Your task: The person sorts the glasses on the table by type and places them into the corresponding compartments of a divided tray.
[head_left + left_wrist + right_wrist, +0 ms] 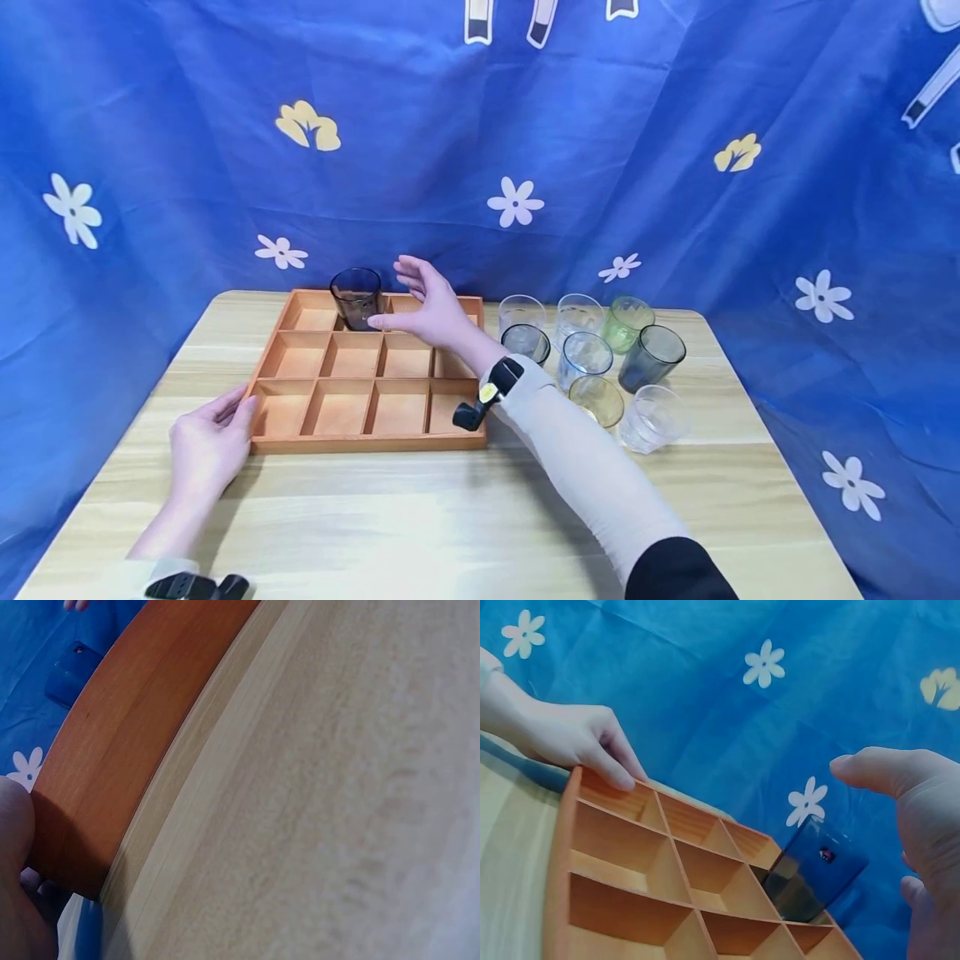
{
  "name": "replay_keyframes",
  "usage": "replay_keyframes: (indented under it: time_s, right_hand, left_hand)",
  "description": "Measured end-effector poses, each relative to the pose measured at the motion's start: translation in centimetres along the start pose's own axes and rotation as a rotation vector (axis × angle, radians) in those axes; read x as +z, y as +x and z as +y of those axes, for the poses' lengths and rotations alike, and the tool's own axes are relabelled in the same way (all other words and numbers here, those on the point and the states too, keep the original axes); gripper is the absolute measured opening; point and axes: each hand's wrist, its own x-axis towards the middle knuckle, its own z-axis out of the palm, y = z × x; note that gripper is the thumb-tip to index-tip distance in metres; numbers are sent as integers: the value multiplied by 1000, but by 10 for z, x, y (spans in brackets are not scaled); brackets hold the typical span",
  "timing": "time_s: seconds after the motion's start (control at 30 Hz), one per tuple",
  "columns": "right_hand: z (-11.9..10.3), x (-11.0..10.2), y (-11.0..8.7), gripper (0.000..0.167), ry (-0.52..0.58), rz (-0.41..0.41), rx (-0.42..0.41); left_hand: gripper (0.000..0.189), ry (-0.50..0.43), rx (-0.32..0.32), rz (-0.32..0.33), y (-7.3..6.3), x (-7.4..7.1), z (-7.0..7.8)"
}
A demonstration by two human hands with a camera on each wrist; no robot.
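A wooden divided tray point(367, 443) lies on the left half of the table. My left hand point(213, 437) grips its near left corner, the thumb over the rim and the fingers along the outer side; the left wrist view shows the tray's orange-brown side wall point(142, 735) beside that hand. A dark smoky glass point(352, 293) stands in the back row, second compartment from the left, rising above the dividers. My right hand point(431, 308) hovers just right of this glass, fingers spread, its thumb overlapping the glass in the head view. In the right wrist view a gap separates hand and glass point(810, 874).
Right of the tray several glasses stand close together, among them a green one point(628, 323), a dark grey one point(651, 358), an amber one point(596, 402) and a clear one point(651, 421) at the front. A blue patterned curtain point(420, 167) hangs behind the table.
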Motion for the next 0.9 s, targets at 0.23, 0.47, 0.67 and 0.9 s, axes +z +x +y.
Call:
replay_keyframes:
  time_s: [0.23,0.47,0.67,0.9]
  right_hand:
    - [-9,-14,-28,94,70,-29,-86]
    - [-17,-32,-63,90,42,-104,-107]
    - [-23,-48,-89,86,102,-99,-180]
    - [-21,-69,-111,85,127,-71,-242]
  left_hand:
    - [37,17,-15,-5,1,-2,-2]
    - [36,5,-17,0,2,1,0]
    - [37,26,-26,-1,2,0,2]
    - [38,44,-32,-9,2,1,0]
